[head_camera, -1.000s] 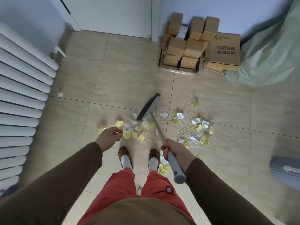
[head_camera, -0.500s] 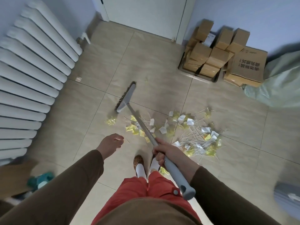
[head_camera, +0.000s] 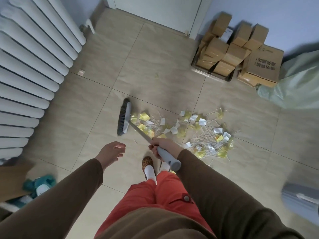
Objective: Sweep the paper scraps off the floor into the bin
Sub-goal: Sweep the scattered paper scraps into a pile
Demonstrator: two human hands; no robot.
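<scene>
The paper scraps [head_camera: 183, 130], yellow and white bits mixed with thin white sticks, lie scattered on the tiled floor [head_camera: 155, 62] just beyond my feet, spreading from the centre out to the right. One small yellow scrap [head_camera: 156, 75] sits apart, farther off toward the boxes. The broom head [head_camera: 124, 117] rests on the floor at the left edge of the pile, its dark bristles facing left and its pale back touching the nearest yellow pieces. The grey handle [head_camera: 165, 155] runs from the head back toward me on a slant. My right hand [head_camera: 164, 146] has its grip wrapped round that handle just above the thicker end, fingers curled tight about it. My left hand [head_camera: 112, 150] hangs free over the floor left of the handle, holding nothing, fingers loosely bent.

Below my hands one patterned slipper [head_camera: 147, 163] with a white sock shows above my red trousers [head_camera: 155, 195]. A white radiator [head_camera: 29, 69] fills the left side. At the far right, cardboard boxes [head_camera: 238, 54] are stacked against the wall, some in a tray, with a pale green sack [head_camera: 296, 83] beside them. A grey object [head_camera: 302, 202], blurred, lies at the near right edge, and something teal [head_camera: 39, 184] sits at the near left.
</scene>
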